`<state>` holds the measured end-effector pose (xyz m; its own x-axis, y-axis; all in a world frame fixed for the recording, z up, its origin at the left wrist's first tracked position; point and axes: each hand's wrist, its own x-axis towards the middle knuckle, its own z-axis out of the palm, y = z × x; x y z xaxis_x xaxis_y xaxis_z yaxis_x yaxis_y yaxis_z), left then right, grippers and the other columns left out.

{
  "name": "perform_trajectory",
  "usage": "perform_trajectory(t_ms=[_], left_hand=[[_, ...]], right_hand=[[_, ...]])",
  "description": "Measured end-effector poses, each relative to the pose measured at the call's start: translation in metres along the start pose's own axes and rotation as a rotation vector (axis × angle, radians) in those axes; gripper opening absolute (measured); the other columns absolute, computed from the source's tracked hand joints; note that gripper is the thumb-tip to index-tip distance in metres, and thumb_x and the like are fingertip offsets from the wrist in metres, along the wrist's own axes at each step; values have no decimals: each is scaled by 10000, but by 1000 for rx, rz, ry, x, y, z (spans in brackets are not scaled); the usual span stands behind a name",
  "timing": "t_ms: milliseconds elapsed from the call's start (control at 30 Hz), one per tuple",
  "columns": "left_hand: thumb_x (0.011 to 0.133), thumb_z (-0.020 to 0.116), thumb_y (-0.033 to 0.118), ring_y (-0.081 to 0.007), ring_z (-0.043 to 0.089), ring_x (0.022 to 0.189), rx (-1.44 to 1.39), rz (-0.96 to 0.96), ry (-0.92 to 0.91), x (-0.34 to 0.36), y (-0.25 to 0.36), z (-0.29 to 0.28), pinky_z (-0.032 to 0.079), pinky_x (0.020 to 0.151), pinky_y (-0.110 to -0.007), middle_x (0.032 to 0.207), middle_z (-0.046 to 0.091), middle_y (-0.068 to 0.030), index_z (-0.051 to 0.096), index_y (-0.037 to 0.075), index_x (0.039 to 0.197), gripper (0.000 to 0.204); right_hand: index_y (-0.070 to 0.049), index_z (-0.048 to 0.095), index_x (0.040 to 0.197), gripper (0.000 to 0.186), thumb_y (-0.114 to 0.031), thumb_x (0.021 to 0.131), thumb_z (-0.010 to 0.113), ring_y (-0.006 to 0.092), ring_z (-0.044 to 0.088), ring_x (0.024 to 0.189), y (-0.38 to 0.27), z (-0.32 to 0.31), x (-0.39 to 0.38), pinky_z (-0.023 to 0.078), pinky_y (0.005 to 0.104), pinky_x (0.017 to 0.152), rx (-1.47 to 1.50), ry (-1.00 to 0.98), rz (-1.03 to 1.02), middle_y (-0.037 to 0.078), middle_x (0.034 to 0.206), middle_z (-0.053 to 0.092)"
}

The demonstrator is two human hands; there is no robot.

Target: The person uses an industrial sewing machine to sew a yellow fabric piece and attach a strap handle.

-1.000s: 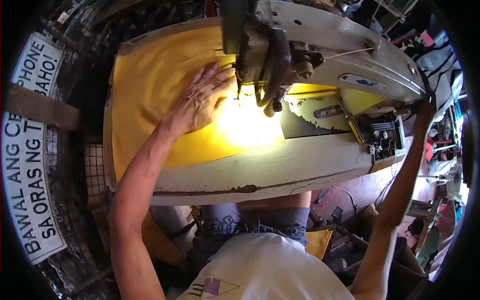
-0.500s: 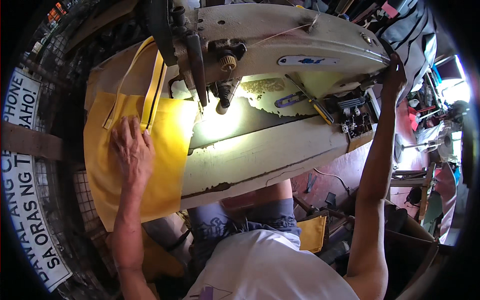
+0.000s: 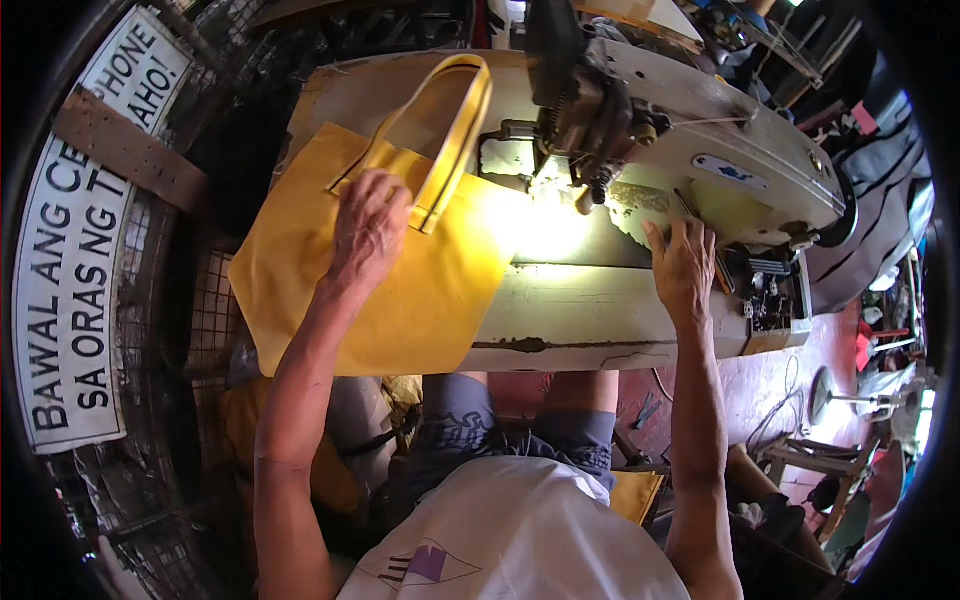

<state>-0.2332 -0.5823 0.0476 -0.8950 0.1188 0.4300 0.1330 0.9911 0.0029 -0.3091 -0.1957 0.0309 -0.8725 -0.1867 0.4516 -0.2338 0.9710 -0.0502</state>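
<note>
My left hand (image 3: 370, 225) rests on a large yellow bag panel (image 3: 430, 310), between the two ends of its strap. Its fingers are curled in, and their tips are hidden. The yellow strap handle (image 3: 474, 95) loops up beyond the hand, one leg edged with a dark line. On the sewing machine's bed, my right hand (image 3: 685, 265) is open with the thumb apart, beside a screwdriver (image 3: 723, 272). Whether it touches the screwdriver I cannot tell. The panel's right edge lies near the lit needle area of the sewing machine (image 3: 645, 85).
A box of small metal parts (image 3: 770, 300) sits at the bed's right end. To the right is the machine's handwheel (image 3: 848, 208). A lettered white sign (image 3: 75, 300) hangs at the left near wire mesh. Another yellow piece (image 3: 637, 495) lies below the table, by my legs.
My right hand has left the handwheel and come down to the bed by the tools. My left hand's fingers have curled from lying flat. The view has shifted, and the blue-handled tool is now hidden.
</note>
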Motion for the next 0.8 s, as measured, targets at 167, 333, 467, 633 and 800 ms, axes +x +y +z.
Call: perform_trajectory(t_ms=[167, 333, 467, 633, 800], left_hand=[[852, 642, 59, -276, 567, 962, -184, 87, -46, -3, -2, 5, 426, 877, -403, 984, 590, -82, 595, 58, 922, 84], [872, 621, 60, -277, 567, 969, -272, 104, 39, -7, -13, 9, 428, 914, -416, 968, 581, -82, 585, 60, 938, 76], [878, 607, 82, -247, 576, 969, -272, 8, 117, -10, -15, 13, 398, 1002, -420, 943, 578, -73, 565, 71, 916, 57], [876, 607, 90, -250, 574, 976, -206, -24, 187, -11, -19, 16, 365, 1076, -437, 940, 576, -71, 568, 83, 919, 59], [863, 621, 81, -266, 562, 1003, -300, -92, 221, -11, -25, 17, 338, 1097, -459, 936, 571, -65, 574, 91, 930, 82]], right_hand=[[-14, 572, 1041, 185, -101, 890, 632, 382, 549, 970, 18, -7, -17, 458, 456, 847, 195, -198, 119, 193, 1062, 566], [-11, 527, 1193, 326, 42, 873, 552, 386, 579, 962, 10, -22, -19, 482, 470, 828, 95, -14, -88, 192, 1014, 575], [-9, 561, 1208, 377, 97, 849, 520, 315, 611, 878, -41, -39, -22, 541, 407, 704, 331, 18, -276, 174, 961, 584], [-11, 525, 1195, 380, 62, 823, 548, 405, 562, 871, -149, -35, -22, 492, 473, 758, 792, -277, -360, 210, 1005, 543], [-63, 518, 1110, 256, -98, 882, 630, 458, 600, 773, -222, -19, 13, 509, 522, 674, 898, -261, -339, 232, 965, 558]])
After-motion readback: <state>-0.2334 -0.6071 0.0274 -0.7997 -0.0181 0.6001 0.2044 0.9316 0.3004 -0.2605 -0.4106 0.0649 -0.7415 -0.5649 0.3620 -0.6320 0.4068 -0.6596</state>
